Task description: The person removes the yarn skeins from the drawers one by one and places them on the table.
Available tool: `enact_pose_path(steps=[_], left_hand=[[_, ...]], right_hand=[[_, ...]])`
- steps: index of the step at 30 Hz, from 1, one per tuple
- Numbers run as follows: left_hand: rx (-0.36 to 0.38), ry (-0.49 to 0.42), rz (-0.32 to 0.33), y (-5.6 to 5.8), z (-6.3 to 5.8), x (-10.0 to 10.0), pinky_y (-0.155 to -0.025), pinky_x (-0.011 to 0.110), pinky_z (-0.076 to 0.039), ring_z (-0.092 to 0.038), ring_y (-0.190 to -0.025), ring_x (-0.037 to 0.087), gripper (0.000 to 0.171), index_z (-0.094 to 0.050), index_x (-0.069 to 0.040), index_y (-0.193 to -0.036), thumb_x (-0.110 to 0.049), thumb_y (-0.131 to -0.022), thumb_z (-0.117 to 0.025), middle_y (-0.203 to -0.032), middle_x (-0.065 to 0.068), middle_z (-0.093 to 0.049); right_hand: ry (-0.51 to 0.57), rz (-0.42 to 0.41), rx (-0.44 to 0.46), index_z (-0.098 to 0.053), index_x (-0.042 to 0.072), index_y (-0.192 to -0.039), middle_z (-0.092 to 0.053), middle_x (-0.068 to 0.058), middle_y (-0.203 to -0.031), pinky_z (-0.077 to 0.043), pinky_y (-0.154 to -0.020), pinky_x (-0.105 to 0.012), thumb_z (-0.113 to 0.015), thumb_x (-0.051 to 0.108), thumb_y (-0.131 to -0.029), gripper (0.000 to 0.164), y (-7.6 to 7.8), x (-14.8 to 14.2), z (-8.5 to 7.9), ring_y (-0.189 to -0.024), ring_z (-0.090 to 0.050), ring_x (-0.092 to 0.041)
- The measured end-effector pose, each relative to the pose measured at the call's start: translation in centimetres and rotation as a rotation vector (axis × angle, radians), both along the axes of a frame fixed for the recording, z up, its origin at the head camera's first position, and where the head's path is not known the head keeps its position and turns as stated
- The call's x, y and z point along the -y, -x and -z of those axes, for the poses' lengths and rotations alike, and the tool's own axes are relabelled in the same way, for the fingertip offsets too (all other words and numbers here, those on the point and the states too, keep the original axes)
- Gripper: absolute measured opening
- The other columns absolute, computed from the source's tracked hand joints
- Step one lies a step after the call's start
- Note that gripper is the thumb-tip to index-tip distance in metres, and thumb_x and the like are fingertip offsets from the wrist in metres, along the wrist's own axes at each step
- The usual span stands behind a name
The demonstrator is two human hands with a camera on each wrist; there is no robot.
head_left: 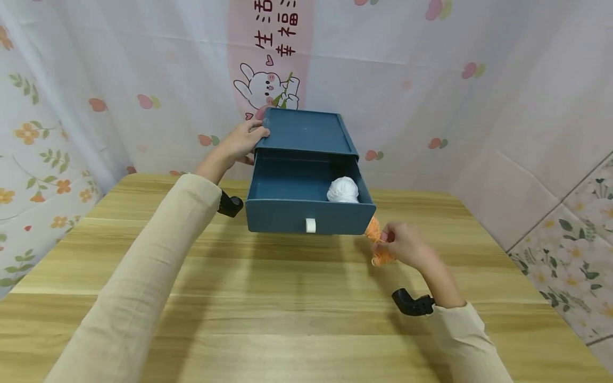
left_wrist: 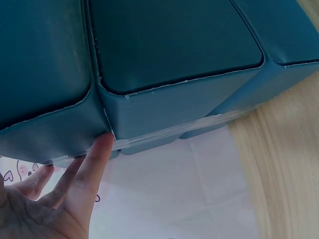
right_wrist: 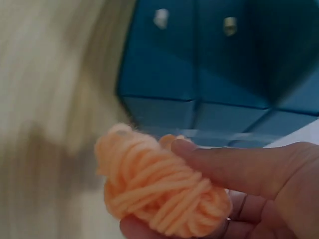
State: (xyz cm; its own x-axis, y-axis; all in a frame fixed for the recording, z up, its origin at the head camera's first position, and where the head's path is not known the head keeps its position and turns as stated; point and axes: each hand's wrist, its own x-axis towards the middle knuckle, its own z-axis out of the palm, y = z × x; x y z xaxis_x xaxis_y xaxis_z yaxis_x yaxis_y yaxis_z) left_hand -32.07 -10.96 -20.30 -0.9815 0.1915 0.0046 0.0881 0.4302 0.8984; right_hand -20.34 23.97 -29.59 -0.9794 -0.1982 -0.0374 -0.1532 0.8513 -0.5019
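Observation:
A dark blue drawer cabinet (head_left: 306, 130) stands at the back of the table, its top drawer (head_left: 278, 215) pulled out toward me. Inside that drawer, at the right, lies a white ball of yarn (head_left: 343, 190). My left hand (head_left: 244, 139) rests on the cabinet's upper left edge; in the left wrist view its fairly straight fingers (left_wrist: 89, 181) touch the blue casing. To the right of the cabinet, my right hand (head_left: 406, 246) pinches an orange ball of yarn (right_wrist: 159, 184) between thumb and fingers, with the lower drawers (right_wrist: 224, 64) close behind.
The wooden table (head_left: 297, 319) spreads in front of the cabinet. A printed curtain (head_left: 407, 106) hangs right behind it. A white knob (head_left: 311, 225) sticks out from the drawer front. Black wrist cameras (head_left: 413, 303) are worn on both wrists.

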Motion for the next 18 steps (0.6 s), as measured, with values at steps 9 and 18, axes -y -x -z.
enact_pose_path(steps=[9, 18], left_hand=[[0.004, 0.004, 0.009, 0.1, 0.0, -0.2, -0.095, 0.049, -0.046, -0.051, -0.117, 0.033, 0.061, -0.01, -0.018, -0.151, -0.036, -0.099, -0.036, -0.146, 0.016, -0.037], [0.006, 0.013, -0.002, 0.3, 0.0, -0.2, -0.094, 0.05, -0.046, -0.05, -0.118, 0.034, 0.06, -0.012, -0.016, -0.151, -0.035, -0.099, -0.035, -0.147, 0.016, -0.035]], right_hand=[[-0.049, -0.005, 0.033, -0.052, 0.003, -0.074, -0.048, -0.003, -0.065, -0.038, -0.051, -0.026, -0.066, 0.011, -0.084, 0.019, 1.2, -0.4, 2.4, -0.055, -0.044, -0.013], [-0.039, -0.026, 0.131, -0.055, 0.002, -0.083, -0.054, -0.006, -0.07, -0.044, -0.053, -0.027, -0.058, 0.016, -0.091, 0.017, 1.1, -0.3, 2.0, -0.058, -0.056, -0.019]])
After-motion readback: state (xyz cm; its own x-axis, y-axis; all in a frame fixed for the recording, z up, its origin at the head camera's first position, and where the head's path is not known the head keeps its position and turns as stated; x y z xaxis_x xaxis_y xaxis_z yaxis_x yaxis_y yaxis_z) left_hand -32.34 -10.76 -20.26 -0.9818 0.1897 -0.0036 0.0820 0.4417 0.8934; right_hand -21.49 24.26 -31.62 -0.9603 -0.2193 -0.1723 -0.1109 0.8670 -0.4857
